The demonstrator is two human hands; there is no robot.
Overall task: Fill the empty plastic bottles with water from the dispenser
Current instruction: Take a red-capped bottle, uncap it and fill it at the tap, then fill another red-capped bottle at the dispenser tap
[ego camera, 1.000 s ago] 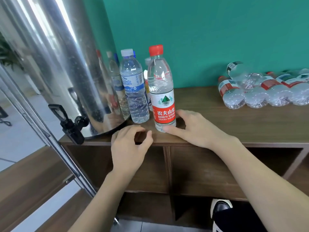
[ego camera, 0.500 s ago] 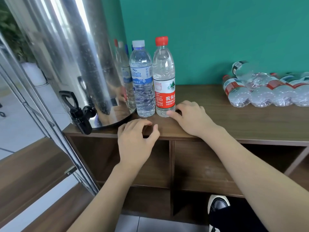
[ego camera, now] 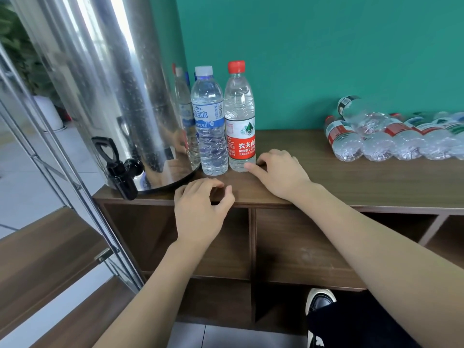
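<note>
Two capped bottles, one red-capped (ego camera: pixel 239 116) and one white-capped (ego camera: pixel 209 121), stand upright beside one steel dispenser (ego camera: pixel 108 96). Right hand (ego camera: pixel 281 173) lies flat, index fingertip touching the red-capped bottle's base. Left hand (ego camera: pixel 199 209) rests loosely curled on the shelf edge (ego camera: pixel 376 194), holding nothing.

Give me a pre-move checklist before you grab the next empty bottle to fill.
1. Right hand free: ok, flat on the brown wooden cabinet top, a fingertip at the upright red-capped clear plastic bottle.
2. Left hand free: ok, holds nothing.
3. Red-capped bottle capped, upright: ok.
4. White-capped blue-label bottle upright: ok.
5. Empty clear bottles lying at right: ok.
6. Steel dispenser's black tap unobstructed: ok.
</note>
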